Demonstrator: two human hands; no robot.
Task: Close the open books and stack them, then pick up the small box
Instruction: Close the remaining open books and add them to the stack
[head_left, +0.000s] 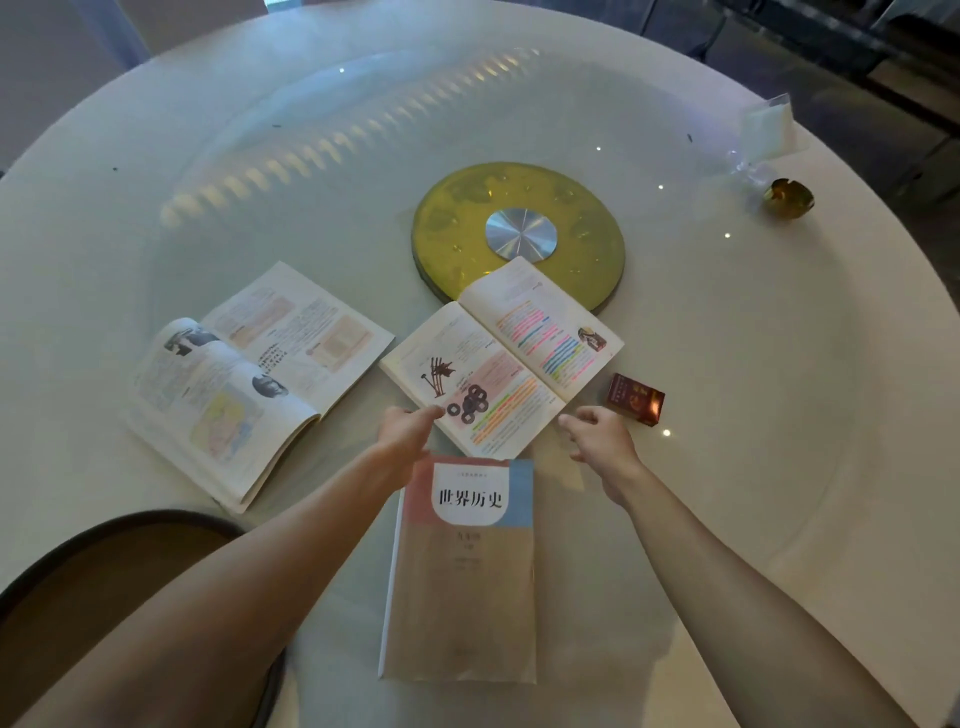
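A closed book (462, 577) with a tan cover and a pink-and-blue top lies flat in front of me. Beyond it an open book (501, 356) with highlighted text lies flat. A second, thicker open book (249, 376) lies to its left. A small dark red box (635, 399) sits just right of the highlighted book. My left hand (405, 428) is open, fingertips at the near left edge of the highlighted book. My right hand (600, 434) hovers open at that book's near right corner, just short of the box. Neither hand holds anything.
All of this rests on a large round white table (779, 415) with a glass turntable and a yellow hub (519, 234) at its centre. At the far right stand a clear sign holder (769, 130) and a small gold ashtray (789, 197). A dark chair back (104, 561) is at the lower left.
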